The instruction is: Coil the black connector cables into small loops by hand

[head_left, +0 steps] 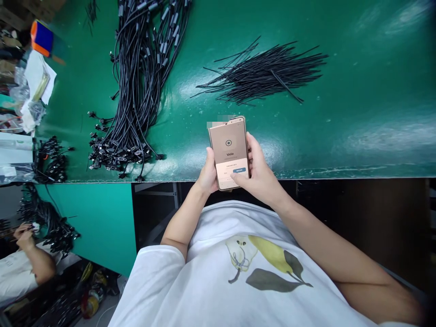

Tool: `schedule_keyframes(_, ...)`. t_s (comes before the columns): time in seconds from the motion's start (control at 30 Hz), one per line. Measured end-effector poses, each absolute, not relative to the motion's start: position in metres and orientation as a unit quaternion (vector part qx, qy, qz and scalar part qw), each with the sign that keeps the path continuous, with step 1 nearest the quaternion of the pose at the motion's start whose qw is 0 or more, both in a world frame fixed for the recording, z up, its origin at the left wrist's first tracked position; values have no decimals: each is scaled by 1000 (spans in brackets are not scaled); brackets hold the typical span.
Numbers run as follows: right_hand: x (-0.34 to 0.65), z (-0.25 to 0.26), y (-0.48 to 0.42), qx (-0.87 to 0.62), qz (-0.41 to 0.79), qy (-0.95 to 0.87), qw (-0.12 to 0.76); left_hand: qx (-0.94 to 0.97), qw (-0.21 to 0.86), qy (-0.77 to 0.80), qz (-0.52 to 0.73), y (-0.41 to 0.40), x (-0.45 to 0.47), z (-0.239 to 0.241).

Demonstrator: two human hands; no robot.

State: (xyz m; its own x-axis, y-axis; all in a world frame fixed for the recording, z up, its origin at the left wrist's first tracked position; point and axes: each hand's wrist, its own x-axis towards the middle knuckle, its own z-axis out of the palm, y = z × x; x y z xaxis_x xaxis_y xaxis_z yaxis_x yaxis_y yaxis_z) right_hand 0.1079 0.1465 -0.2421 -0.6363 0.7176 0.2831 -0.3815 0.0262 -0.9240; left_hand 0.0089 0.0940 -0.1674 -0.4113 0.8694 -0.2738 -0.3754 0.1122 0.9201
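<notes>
A smartphone (231, 152) with a lit screen is held upright at the table's front edge, close to my body. My left hand (208, 172) grips its left side, the thumb along the edge. Around the right side wraps my right hand (259, 175), its thumb over the lower screen near a blue button. Beyond the phone lies a loose pile of thin black cable ties or wire pieces (269, 75). To the left rests a big bundle of black cables (132, 86), with connectors at its near end and grey sleeves toward the far end.
The green tabletop (368, 100) ends just in front of me. An orange and blue roll (42, 38), papers (41, 77) and more black cables (52, 159) sit at the left. A co-worker's arm (39, 259) shows at lower left, beside hanging cables (51, 222).
</notes>
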Motion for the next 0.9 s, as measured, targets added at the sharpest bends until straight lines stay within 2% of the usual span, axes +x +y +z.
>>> schedule_keyframes(0.9, 99, -247, 143, -168, 635, -604, 451, 214, 516, 530, 638, 92, 10, -170)
